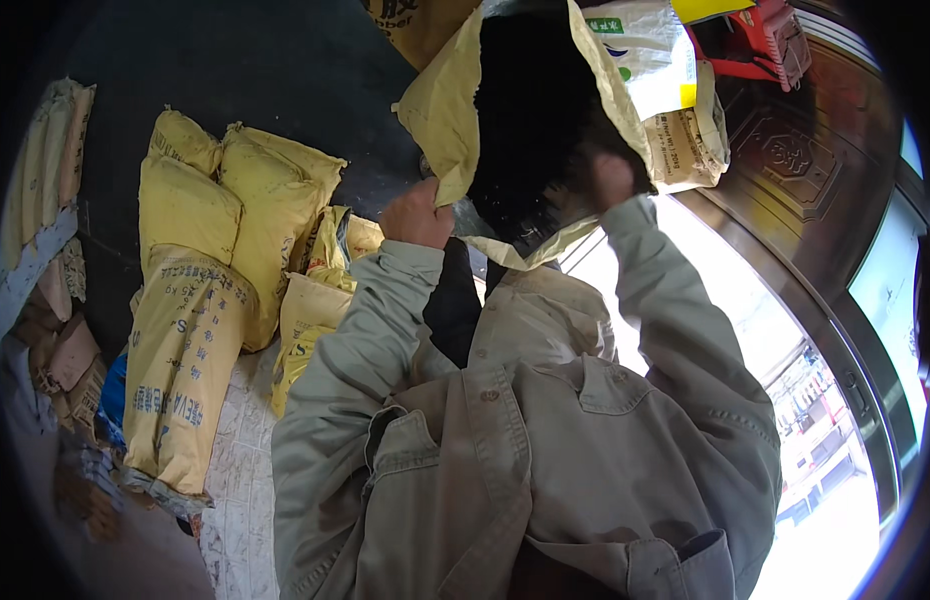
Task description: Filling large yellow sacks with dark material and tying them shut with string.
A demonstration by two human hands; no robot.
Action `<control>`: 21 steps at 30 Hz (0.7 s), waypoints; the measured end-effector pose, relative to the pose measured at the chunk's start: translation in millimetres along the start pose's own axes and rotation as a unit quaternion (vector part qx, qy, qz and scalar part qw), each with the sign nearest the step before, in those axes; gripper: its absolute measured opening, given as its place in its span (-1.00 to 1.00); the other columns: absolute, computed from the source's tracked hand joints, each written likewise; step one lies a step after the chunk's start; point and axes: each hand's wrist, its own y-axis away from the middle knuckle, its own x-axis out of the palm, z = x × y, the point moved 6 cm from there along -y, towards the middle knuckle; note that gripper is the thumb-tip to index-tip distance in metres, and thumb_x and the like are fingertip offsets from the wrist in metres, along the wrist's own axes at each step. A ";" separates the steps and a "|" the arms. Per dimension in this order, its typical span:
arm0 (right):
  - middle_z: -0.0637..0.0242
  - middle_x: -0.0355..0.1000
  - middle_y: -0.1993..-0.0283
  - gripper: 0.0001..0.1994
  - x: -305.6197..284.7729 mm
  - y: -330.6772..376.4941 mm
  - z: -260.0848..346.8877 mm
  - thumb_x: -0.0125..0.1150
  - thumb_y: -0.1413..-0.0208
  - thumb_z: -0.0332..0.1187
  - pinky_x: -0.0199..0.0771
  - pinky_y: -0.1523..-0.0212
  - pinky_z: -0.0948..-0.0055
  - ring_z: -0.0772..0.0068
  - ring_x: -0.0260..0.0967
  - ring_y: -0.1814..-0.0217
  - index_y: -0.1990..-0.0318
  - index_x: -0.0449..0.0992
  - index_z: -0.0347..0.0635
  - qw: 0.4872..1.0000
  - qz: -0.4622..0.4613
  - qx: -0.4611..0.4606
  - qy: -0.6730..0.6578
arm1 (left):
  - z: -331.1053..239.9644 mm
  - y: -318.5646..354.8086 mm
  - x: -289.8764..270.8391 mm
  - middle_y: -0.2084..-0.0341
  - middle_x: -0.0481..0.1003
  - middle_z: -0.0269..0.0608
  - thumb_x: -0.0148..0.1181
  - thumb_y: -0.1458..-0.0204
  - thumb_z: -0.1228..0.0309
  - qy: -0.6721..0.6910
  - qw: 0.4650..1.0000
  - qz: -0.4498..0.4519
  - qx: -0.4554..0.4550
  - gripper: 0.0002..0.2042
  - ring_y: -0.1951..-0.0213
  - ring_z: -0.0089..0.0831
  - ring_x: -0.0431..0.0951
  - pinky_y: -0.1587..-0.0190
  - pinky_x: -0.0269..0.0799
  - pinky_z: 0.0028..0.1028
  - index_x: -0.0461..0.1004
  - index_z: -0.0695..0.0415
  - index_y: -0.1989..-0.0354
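Jacket front: nearest the camera, a grey-green work jacket (585,470) fills the lower middle, both sleeves reaching up and forward.
Far-left pile: flattish, pale stacked sacks (45,150) stand near the rim of the view, bent by the lens.
Yellow group: several plump yellow sacks (190,330) lean together on the left, the front one printed in blue; a blue object (112,400) peeks out beside them.
Floor sheet: a pale, creased sheet (240,470) lies just right of that group.
Smaller bags: yellow and tan bags (315,305) crowd beside the left sleeve.
Left hand: the left hand (418,213) is fisted around the near-left edge of the sack mouth.
Sack mouth: the open sack (440,110) is directly in front of the person, its rim spread wide. Opening it looks done; nothing is folded over or sealed, so work on this sack seems unfinished. Its inside is black, and whether that is contents or shadow is hard to tell.
Right hand: the right hand (613,180) is blurred beside the rim's right edge; its grip cannot be told.
Right-hand side: a white bag (645,60), a brown bag (685,140), a red plastic item (775,45) and a carved door (785,150).
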 end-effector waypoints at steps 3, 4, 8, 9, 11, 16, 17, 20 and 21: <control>0.17 0.34 0.50 -0.83 4.6 -12.7 -31.1 0.05 0.11 -0.28 0.37 0.63 0.35 0.23 0.34 0.52 0.37 0.41 -0.14 0.987 0.069 0.144 0.006 | -2.9 -3.1 7.8 0.62 0.39 0.02 0.08 0.18 0.29 0.012 1.000 -0.006 0.015 -0.85 0.49 0.02 0.39 0.53 0.25 -0.16 0.36 0.11 0.54; 0.17 0.33 0.52 -0.81 2.4 -8.4 -23.4 0.06 0.11 -0.26 0.36 0.63 0.36 0.24 0.33 0.55 0.36 0.41 -0.14 0.978 0.011 0.146 -0.145 | -2.2 -2.7 7.5 0.62 0.39 0.02 0.08 0.18 0.29 0.013 1.000 -0.003 0.015 -0.85 0.49 0.02 0.39 0.53 0.25 -0.16 0.36 0.11 0.54; 0.14 0.33 0.53 -0.80 18.7 -1.8 -32.0 0.05 0.08 -0.23 0.34 0.61 0.35 0.26 0.32 0.58 0.40 0.40 -0.17 0.920 -0.091 0.161 -0.345 | -5.4 -5.0 4.2 0.65 0.38 0.02 0.10 0.18 0.29 0.002 1.000 0.003 0.028 -0.84 0.49 0.03 0.39 0.53 0.25 -0.16 0.36 0.11 0.57; 0.11 0.36 0.49 -0.80 27.9 -8.7 -42.7 0.02 0.05 -0.24 0.32 0.59 0.33 0.26 0.34 0.55 0.45 0.40 -0.20 0.947 -0.071 0.177 -0.257 | -6.0 -6.8 3.7 0.64 0.38 0.00 0.11 0.19 0.30 -0.015 1.000 0.006 0.023 -0.85 0.49 0.02 0.39 0.52 0.26 -0.17 0.37 0.11 0.54; 0.09 0.39 0.45 -0.77 26.8 -11.0 -42.3 -0.01 0.01 -0.24 0.30 0.56 0.30 0.27 0.36 0.53 0.50 0.39 -0.23 0.965 -0.047 0.194 -0.170 | -5.8 -5.5 1.4 0.62 0.40 -0.04 0.14 0.20 0.31 -0.051 0.999 0.012 0.007 -0.84 0.50 -0.01 0.41 0.51 0.27 -0.18 0.37 0.10 0.49; 0.07 0.34 0.52 -0.81 -4.4 -9.3 -40.1 0.07 0.06 -0.27 0.24 0.54 0.23 0.19 0.32 0.54 0.47 0.37 -0.23 0.885 -0.204 0.240 -0.342 | -29.3 -14.5 -16.8 0.45 0.42 -0.08 0.19 0.23 0.31 -0.014 0.996 -0.070 0.046 -0.66 0.43 -0.09 0.44 0.46 0.31 -0.23 0.32 0.13 0.25; 0.07 0.32 0.54 -0.82 -2.5 -14.5 -43.6 0.09 0.07 -0.28 0.23 0.53 0.22 0.16 0.30 0.53 0.46 0.36 -0.22 0.927 -0.199 0.237 -0.213 | -33.2 -19.4 -16.8 0.39 0.38 -0.08 0.20 0.24 0.29 -0.021 0.997 -0.062 0.046 -0.55 0.36 -0.10 0.42 0.40 0.31 -0.22 0.23 0.14 0.14; 0.06 0.29 0.57 -0.82 6.1 -20.0 -55.2 0.10 0.08 -0.28 0.24 0.50 0.21 0.11 0.27 0.53 0.45 0.36 -0.21 0.939 -0.215 0.234 -0.131 | -43.2 -29.1 -15.6 0.25 0.31 -0.08 0.22 0.27 0.27 -0.037 0.997 -0.043 0.047 -0.31 0.23 -0.12 0.39 0.29 0.31 -0.20 0.04 0.17 -0.07; 0.05 0.28 0.58 -0.82 7.8 -18.4 -61.0 0.10 0.08 -0.28 0.24 0.49 0.20 0.09 0.26 0.52 0.45 0.36 -0.20 0.924 -0.243 0.231 -0.181 | -48.3 -32.1 -15.4 0.22 0.28 -0.04 0.23 0.28 0.26 -0.049 0.997 -0.036 0.051 -0.26 0.19 -0.12 0.37 0.24 0.29 -0.20 -0.02 0.19 -0.09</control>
